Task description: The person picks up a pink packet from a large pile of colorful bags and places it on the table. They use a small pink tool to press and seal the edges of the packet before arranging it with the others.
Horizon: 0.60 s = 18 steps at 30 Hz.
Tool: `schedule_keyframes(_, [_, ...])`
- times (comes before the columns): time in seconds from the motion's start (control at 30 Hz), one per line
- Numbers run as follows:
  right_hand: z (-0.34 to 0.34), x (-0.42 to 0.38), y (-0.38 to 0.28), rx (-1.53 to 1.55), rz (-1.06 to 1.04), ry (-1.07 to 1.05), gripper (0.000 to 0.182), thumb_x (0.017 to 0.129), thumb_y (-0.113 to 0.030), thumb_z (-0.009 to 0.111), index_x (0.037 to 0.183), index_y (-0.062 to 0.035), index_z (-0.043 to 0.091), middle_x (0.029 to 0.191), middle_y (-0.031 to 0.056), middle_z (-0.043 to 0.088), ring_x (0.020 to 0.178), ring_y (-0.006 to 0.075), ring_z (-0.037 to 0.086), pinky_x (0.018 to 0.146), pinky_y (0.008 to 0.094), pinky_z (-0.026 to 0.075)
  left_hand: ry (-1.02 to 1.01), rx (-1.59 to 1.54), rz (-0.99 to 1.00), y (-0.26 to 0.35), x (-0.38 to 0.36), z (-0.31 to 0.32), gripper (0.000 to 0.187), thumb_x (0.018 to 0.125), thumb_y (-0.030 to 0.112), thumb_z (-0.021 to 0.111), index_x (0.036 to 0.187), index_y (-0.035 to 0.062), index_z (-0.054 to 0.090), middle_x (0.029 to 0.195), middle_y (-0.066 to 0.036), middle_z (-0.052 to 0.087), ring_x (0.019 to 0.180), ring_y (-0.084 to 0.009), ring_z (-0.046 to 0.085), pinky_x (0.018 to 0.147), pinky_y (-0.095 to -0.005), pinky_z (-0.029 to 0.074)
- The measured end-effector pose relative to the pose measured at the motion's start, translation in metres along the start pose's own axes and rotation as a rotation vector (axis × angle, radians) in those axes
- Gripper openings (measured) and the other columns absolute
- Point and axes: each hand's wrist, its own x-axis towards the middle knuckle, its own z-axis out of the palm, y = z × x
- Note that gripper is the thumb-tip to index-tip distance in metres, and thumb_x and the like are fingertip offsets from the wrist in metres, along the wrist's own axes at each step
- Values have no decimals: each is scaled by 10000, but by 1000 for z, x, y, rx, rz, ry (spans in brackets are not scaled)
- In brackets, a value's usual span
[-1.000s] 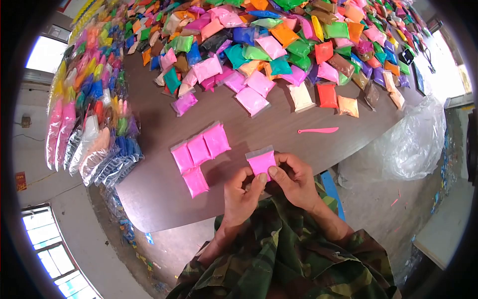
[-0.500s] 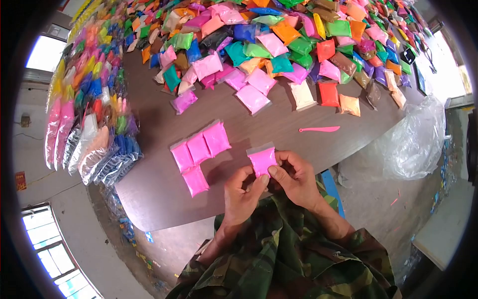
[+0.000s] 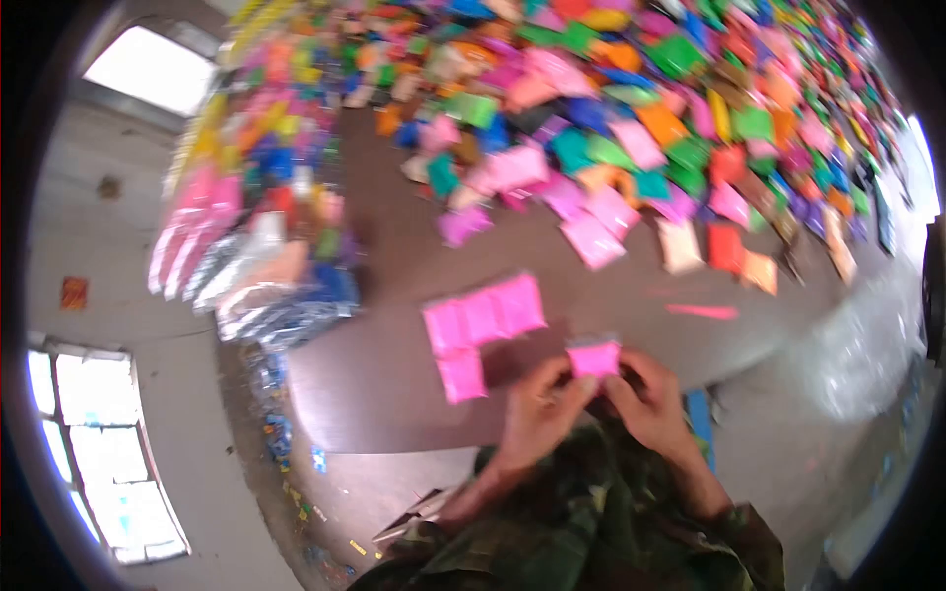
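Between my two hands, near the table's front edge, is a small bright pink packet [image 3: 595,359] with a clear top strip. My left hand [image 3: 544,409] pinches its lower left side and my right hand [image 3: 645,402] its lower right side, thumbs in front. To the left, several matching pink packets [image 3: 480,315] lie edge to edge on the brown table [image 3: 384,394], three in a row and one below the row's left end. The view is blurred by motion, and the fingers behind the packet are partly hidden.
A large heap of colourful packets [image 3: 591,148] covers the table's far side. Bulging clear bags of coloured packets [image 3: 286,286] stand at the left. A pink plastic knife [image 3: 702,312] lies to the right, and a crumpled clear plastic bag [image 3: 862,345] hangs by the right edge.
The camera view has swung, so the whole scene appears shifted to the right and blurred. Both hands still hold the pink packet, and the packets on the table keep their arrangement.
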Motion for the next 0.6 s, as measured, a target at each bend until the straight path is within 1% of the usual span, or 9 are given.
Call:
schedule_keyframes(0.03, [1, -1, 2, 68, 41, -11, 265, 1006, -61, 638, 1243, 58, 635, 968, 27, 670, 876, 94, 598, 748, 272, 515, -13, 148, 28, -1, 3, -4, 221, 984, 101, 727, 1161, -30, 705, 931, -12, 716, 856, -50, 604, 735, -235, 507])
schedule_keyframes(0.1, [7, 1, -3, 190, 0, 9, 225, 1006, -58, 645, 1200, 55, 638, 961, 31, 667, 878, 87, 603, 744, 261, 514, -25, 148, 0, -9, 5, -8, 205, 982, 119, 732, 1132, -20, 715, 922, -9, 710, 831, -42, 588, 707, -246, 501])
schedule_keyframes(0.2, [-1, 3, 0, 153, 149, -37, 157, 1007, -60, 652, 1134, 32, 640, 961, 18, 661, 872, 70, 595, 745, 247, 502, -71, 144, 41, -12, 5, -10, 196, 983, 113, 728, 1130, -16, 713, 912, -14, 706, 815, -43, 580, 681, -252, 493])
schedule_keyframes(0.3, [3, 3, -9, 132, 118, -48, 111, 1009, -64, 658, 1081, 16, 634, 940, -1, 654, 837, 54, 586, 717, 235, 490, -73, 57, 58, -10, 3, -7, 136, 985, 78, 718, 1074, -22, 692, 889, 23, 668, 828, -23, 555, 692, -228, 479])
schedule_keyframes(0.33, [4, 3, -9, 157, 118, -31, 102, 1009, -59, 655, 1075, 15, 636, 939, -3, 656, 829, 53, 584, 709, 236, 490, -87, 70, 99, -12, 2, -8, 131, 995, 70, 703, 1084, -25, 684, 889, 34, 656, 827, -18, 553, 693, -221, 476])
schedule_keyframes(0.4, [6, 3, -7, 209, 118, -5, 84, 1010, -50, 649, 1064, 13, 639, 938, -7, 659, 813, 52, 581, 693, 239, 489, -102, -6, 74, -14, 2, -6, 140, 1002, 82, 704, 1097, -18, 680, 896, 48, 646, 823, -7, 546, 684, -207, 464])
schedule_keyframes(0.5, [7, 6, 12, 260, 6, 22, 53, 1005, -31, 645, 1037, 11, 650, 925, -8, 664, 792, 51, 580, 668, 234, 483, -134, -89, 20, -9, 1, -7, 163, 1013, 102, 704, 1132, -6, 678, 910, 70, 631, 806, 12, 524, 658, -187, 431])
schedule_keyframes(0.6, [9, 4, 0, 262, 14, 19, 31, 1000, -13, 638, 1011, 10, 657, 921, -11, 660, 794, 47, 573, 671, 229, 473, -137, -199, -3, -12, 2, -5, 195, 1024, 123, 700, 1176, 3, 676, 922, 85, 619, 784, 28, 494, 628, -174, 392])
